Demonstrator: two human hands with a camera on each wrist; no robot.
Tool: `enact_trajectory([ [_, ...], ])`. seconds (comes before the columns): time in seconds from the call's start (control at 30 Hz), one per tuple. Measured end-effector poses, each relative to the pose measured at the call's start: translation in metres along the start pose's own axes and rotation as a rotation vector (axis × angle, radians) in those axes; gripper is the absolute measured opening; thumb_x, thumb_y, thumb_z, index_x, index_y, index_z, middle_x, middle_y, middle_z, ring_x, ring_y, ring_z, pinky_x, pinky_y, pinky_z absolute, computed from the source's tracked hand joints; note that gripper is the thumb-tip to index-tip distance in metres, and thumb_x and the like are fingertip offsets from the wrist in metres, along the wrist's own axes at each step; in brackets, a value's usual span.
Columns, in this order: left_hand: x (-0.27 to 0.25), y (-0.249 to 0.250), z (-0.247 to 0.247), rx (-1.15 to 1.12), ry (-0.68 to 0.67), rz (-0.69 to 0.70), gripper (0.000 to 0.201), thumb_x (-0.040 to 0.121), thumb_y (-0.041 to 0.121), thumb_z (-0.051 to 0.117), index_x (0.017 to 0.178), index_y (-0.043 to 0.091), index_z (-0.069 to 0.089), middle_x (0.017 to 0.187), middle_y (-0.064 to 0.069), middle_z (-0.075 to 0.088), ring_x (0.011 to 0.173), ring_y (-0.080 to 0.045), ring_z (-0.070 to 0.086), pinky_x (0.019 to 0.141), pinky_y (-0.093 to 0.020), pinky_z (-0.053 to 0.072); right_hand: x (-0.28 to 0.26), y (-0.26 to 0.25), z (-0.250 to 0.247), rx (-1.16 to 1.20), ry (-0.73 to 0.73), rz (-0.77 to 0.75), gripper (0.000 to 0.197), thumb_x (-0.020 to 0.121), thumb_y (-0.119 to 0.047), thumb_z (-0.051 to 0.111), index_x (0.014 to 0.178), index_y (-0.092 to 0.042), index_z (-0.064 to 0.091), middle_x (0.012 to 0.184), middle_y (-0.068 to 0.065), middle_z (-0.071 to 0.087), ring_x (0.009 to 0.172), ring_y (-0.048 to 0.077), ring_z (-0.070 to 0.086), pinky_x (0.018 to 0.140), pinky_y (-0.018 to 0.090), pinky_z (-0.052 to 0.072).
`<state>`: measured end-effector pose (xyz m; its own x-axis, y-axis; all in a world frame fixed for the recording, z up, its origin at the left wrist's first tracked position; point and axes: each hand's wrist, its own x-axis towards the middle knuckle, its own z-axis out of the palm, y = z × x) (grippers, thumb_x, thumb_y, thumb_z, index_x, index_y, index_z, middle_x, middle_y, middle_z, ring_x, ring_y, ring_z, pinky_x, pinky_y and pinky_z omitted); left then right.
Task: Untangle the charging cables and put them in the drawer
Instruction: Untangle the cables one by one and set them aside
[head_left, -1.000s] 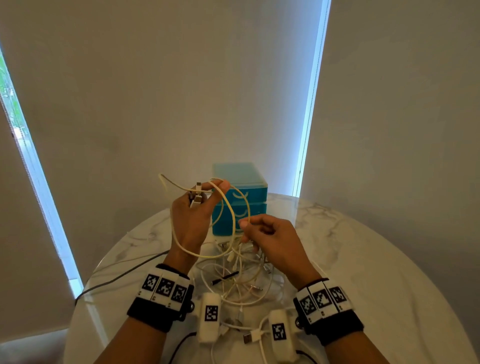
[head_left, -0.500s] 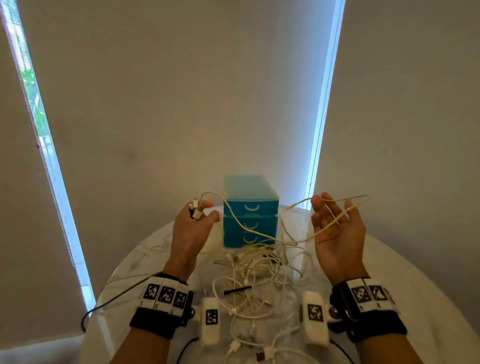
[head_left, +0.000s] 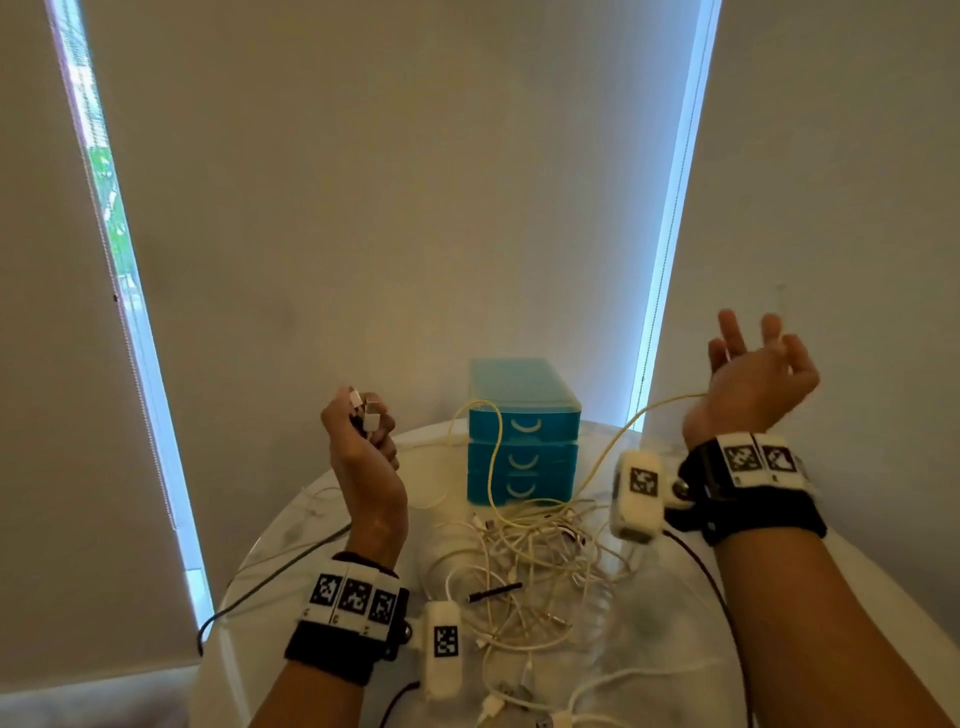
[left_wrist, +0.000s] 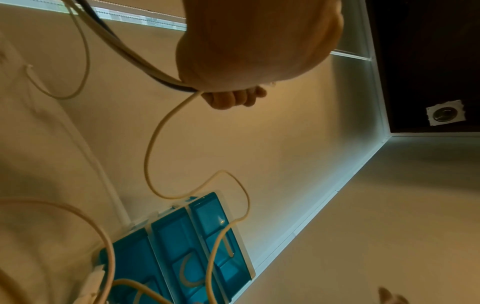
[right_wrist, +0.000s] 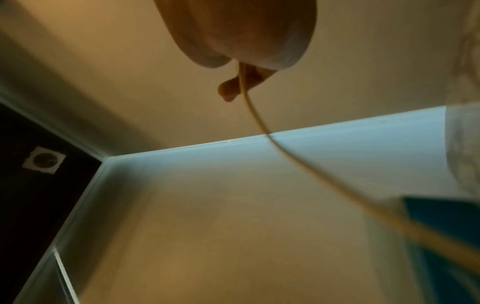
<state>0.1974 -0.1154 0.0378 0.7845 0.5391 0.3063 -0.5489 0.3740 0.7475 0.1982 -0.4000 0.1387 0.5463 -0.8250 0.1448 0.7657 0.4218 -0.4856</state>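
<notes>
At the left, the left hand is raised above the round marble surface, its fingers curled round a bunch of cable plugs. A cream cable loops from it in front of the closed blue drawer unit and down into the tangled pile of cables lying just before the drawers. Further right, the cable rises to the lifted right hand, whose fingers are spread loosely while the cable runs across its palm.
</notes>
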Motion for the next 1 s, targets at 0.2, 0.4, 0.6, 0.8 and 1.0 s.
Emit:
enact_trajectory([
  [0.2,-0.009,0.011,0.01,-0.051,0.109,0.261,0.03,0.106,0.042,0.037,0.082,0.027,0.05,0.074,0.005,0.046,0.064,-0.011,0.035,0.057,-0.029,0.028,-0.077,0.049,0.099,-0.853,-1.077,0.29,0.064,0.109,-0.063,0.042,0.152,-0.017,0.055,0.157,-0.001,0.06,0.147,0.021,0.051,0.123,0.049,0.037],
  [0.4,-0.013,0.016,0.012,-0.06,0.11,0.33,0.026,0.108,0.036,0.037,0.084,0.027,0.043,0.078,0.005,0.04,0.067,-0.011,0.033,0.062,-0.03,0.029,-0.064,0.027,0.056,-0.87,-0.939,0.247,0.038,0.114,-0.045,0.047,0.117,-0.017,0.072,0.104,-0.007,0.084,0.111,0.018,0.075,0.097,0.038,0.057],
  [0.6,-0.016,0.009,0.009,0.12,0.034,0.32,0.042,0.1,0.059,0.033,0.092,0.023,0.052,0.082,0.001,0.048,0.072,-0.012,0.041,0.067,-0.033,0.035,-0.072,0.032,-0.018,-1.167,-1.18,0.325,0.022,0.108,-0.029,0.064,0.111,-0.011,0.076,0.099,-0.003,0.084,0.093,0.017,0.079,0.075,0.026,0.059],
  [0.8,-0.014,-0.003,0.011,0.518,-0.131,0.183,0.06,0.11,0.065,0.029,0.082,0.021,0.058,0.078,0.004,0.06,0.075,-0.014,0.052,0.077,-0.041,0.043,-0.083,0.047,-0.052,-1.603,-1.589,0.305,0.025,0.092,-0.045,0.082,0.112,-0.03,0.079,0.111,-0.016,0.077,0.104,0.004,0.07,0.101,0.032,0.054],
  [1.0,-0.013,-0.018,0.008,0.778,-0.317,0.038,0.046,0.111,0.055,0.039,0.083,0.025,0.061,0.087,0.005,0.072,0.095,-0.022,0.069,0.091,-0.046,0.052,-0.076,0.053,-0.055,-1.803,-1.462,0.137,0.009,0.093,-0.024,0.082,0.101,-0.026,0.082,0.101,-0.012,0.075,0.096,0.006,0.066,0.097,0.032,0.054],
])
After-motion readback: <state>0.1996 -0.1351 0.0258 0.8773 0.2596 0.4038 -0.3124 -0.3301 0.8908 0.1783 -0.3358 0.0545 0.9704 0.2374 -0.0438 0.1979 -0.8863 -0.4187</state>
